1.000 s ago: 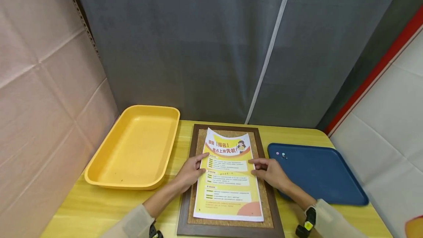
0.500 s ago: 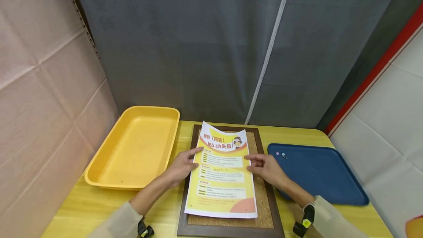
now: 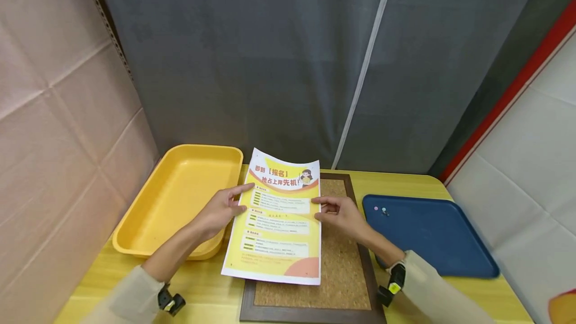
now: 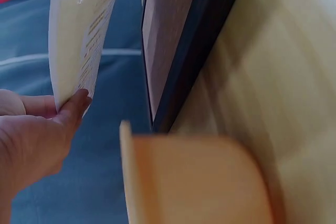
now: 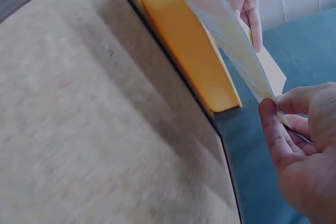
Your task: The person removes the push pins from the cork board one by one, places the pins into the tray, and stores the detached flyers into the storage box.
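A yellow-and-white printed flyer point(image 3: 276, 224) is held up between both hands, its sheet slightly bowed. My left hand point(image 3: 218, 211) pinches its left edge; in the left wrist view the thumb and fingers point(image 4: 73, 106) grip the paper. On the opposite edge my right hand point(image 3: 342, 216) pinches the sheet, which the right wrist view shows between thumb and fingertips point(image 5: 269, 114). Below the flyer lies a cork board point(image 3: 335, 274) with a dark brown frame, its left part hidden by the paper. In the left wrist view a gap shows between flyer and board point(image 4: 170, 40).
A deep yellow tray point(image 3: 180, 204) stands left of the board, close to my left hand. To the right lies a blue tray point(image 3: 432, 239) with several small pins point(image 3: 383, 210) in its corner. A grey curtain point(image 3: 252, 64) hangs behind the wooden table point(image 3: 396, 181).
Both hands have lifted the flyer off the cork board and carried it left and upward, toward the yellow tray. More bare cork shows on the right. The trays have stayed in place.
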`<state>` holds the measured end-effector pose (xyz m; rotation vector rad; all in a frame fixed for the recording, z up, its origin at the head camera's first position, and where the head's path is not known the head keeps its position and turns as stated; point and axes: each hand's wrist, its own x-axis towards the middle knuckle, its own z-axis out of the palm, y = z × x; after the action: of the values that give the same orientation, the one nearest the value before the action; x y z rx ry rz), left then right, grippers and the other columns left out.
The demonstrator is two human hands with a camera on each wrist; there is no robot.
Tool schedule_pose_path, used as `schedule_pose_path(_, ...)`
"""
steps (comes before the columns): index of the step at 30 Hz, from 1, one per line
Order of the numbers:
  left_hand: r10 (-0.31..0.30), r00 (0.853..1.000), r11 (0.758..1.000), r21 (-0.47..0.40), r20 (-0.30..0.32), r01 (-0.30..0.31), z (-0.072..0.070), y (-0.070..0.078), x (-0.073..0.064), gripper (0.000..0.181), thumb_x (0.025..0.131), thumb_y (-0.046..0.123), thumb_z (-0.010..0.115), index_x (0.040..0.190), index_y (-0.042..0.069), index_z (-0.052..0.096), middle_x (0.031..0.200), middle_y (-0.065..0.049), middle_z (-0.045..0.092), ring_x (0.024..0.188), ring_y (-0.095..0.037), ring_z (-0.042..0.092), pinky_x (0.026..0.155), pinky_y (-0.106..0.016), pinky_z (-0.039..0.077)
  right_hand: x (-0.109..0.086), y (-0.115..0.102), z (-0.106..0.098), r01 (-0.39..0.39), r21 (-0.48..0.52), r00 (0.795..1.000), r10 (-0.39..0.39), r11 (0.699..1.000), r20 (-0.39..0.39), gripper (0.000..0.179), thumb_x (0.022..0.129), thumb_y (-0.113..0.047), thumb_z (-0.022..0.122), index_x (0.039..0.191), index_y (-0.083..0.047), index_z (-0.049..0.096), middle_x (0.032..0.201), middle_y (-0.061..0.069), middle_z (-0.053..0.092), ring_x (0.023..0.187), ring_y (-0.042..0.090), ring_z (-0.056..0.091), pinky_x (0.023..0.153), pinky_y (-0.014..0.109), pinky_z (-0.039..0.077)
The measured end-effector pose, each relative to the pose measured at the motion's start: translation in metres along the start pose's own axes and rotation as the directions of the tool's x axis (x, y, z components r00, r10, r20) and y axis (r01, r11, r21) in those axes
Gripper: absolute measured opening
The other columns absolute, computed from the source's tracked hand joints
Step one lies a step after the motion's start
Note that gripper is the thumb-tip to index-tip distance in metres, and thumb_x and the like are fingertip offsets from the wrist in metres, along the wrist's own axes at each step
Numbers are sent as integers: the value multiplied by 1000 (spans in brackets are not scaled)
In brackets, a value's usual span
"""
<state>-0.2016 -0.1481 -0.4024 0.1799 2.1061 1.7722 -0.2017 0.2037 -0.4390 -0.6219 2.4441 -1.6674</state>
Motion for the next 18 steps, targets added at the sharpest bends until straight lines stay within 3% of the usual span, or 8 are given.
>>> schedule_pose_path(4,-2,1000,1000,11,-7,2,-18,4,-3,63,106,-5,54,166,9,37,146,-24,62,109,-28,76,88,-30,61,14,-7,11,12,16,1000,-11,1000,-9,37,95,1,76,131,10,69,101,19,73,81,14,68,67,19,53)
schedule_pose_path(11,22,1000,999,43,5,-22,-49,7,-8,64,107,-5,50,167,4,29,154,-28,53,113,-27,74,91,-26,60,38,-22,30,-5,69,1000,4,998,12,39,96,-1,75,132,10,68,98,21,73,82,19,67,65,19,50)
schedule_pose_path(18,4,999,995,102,-33,-1,-77,9,-10,67,107,-6,50,168,4,25,163,-28,41,124,-29,67,94,-24,58,66,-32,52,40,100,999,-43,994,29,39,95,4,74,132,12,67,100,23,75,82,8,68,68,17,52)
